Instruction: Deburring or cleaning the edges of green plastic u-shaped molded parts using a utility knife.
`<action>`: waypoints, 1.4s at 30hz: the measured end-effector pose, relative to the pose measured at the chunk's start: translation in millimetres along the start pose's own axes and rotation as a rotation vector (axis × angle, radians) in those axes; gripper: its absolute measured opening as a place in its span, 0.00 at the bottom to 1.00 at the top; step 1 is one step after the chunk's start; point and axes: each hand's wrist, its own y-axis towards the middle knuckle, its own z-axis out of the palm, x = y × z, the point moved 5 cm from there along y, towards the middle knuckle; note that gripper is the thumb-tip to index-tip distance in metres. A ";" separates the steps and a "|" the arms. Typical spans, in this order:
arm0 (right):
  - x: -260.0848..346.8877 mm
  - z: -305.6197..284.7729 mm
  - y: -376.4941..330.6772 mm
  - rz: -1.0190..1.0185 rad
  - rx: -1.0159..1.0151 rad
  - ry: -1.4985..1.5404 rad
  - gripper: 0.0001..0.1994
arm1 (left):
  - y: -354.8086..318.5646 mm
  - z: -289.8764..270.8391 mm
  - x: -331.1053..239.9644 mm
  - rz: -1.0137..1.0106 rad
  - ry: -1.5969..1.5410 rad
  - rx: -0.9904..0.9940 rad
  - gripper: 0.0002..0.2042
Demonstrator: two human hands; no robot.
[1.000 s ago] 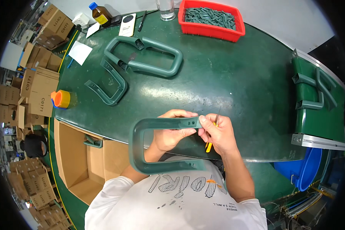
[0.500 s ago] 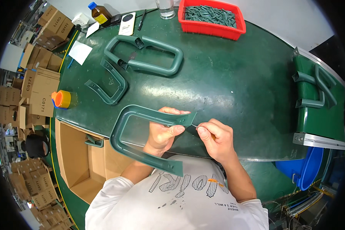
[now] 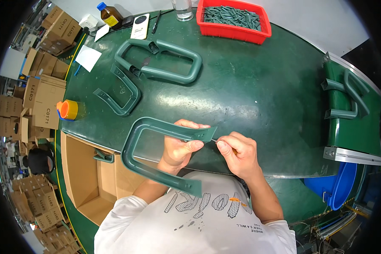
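Observation:
My left hand [image 3: 180,148] grips the upper arm of a dark green U-shaped plastic handle [image 3: 135,144], held just above the near edge of the green table [image 3: 249,97]. Its open ends point right. My right hand [image 3: 237,152] pinches a thin metal-tipped tool [image 3: 216,141] with an orange handle, whose tip touches the end of the handle's upper arm. Another U-shaped handle [image 3: 122,95] and a closed-loop green handle [image 3: 165,61] lie farther back on the left.
A red tray [image 3: 235,29] of small green parts stands at the far edge, beside a glass and a brown bottle [image 3: 111,15]. An orange-and-yellow tape roll [image 3: 67,110] sits at the left. An open cardboard box [image 3: 89,173] is below left; a conveyor [image 3: 351,114] with green parts runs right.
The handle has swung left and tilted in my left hand. My right hand has shifted right, off the handle's arm, and now holds the tool tip to the arm's end.

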 end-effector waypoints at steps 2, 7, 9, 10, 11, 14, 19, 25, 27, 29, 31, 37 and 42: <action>-2.2 -1.5 0.8 -0.015 -0.020 -0.034 0.08 | -0.9 -0.6 0.8 0.012 0.024 0.018 0.20; -5.3 -4.0 2.0 -0.019 -0.080 -0.098 0.08 | -2.2 -4.4 2.8 0.028 0.078 0.034 0.20; -6.2 -4.5 1.5 0.000 -0.120 -0.103 0.09 | -4.2 -2.4 4.1 0.007 0.039 0.042 0.20; -12.7 -6.0 2.1 0.064 -0.149 -0.107 0.09 | -5.1 -0.5 3.8 -0.004 0.018 0.046 0.20; -21.7 -8.2 3.6 0.127 -0.178 -0.111 0.10 | -7.2 8.3 1.4 0.011 0.016 0.128 0.19; -38.7 -10.1 4.1 0.371 -0.105 0.131 0.11 | -9.3 15.5 0.8 0.022 0.011 0.166 0.19; -24.1 -2.5 -5.4 0.526 0.065 0.573 0.14 | -5.1 5.6 0.4 0.002 -0.027 0.105 0.19; -6.5 8.4 -11.1 0.659 0.275 0.858 0.17 | -4.9 5.1 -0.5 0.002 -0.048 0.152 0.18; -6.5 9.1 -12.3 0.658 0.306 0.850 0.17 | -5.2 6.2 -0.6 0.006 -0.043 0.161 0.18; -5.9 9.4 -12.6 0.659 0.328 0.838 0.17 | -4.6 7.7 -1.2 0.002 -0.047 0.179 0.17; -4.6 9.1 -13.2 0.666 0.339 0.823 0.17 | -4.7 9.1 -2.3 -0.001 -0.052 0.186 0.17; -2.9 8.9 -12.9 0.640 0.373 0.788 0.18 | -4.9 9.2 -3.1 0.006 -0.062 0.209 0.17; -0.9 9.0 -12.2 0.586 0.397 0.671 0.17 | -5.9 4.7 -0.5 -0.020 -0.061 0.132 0.17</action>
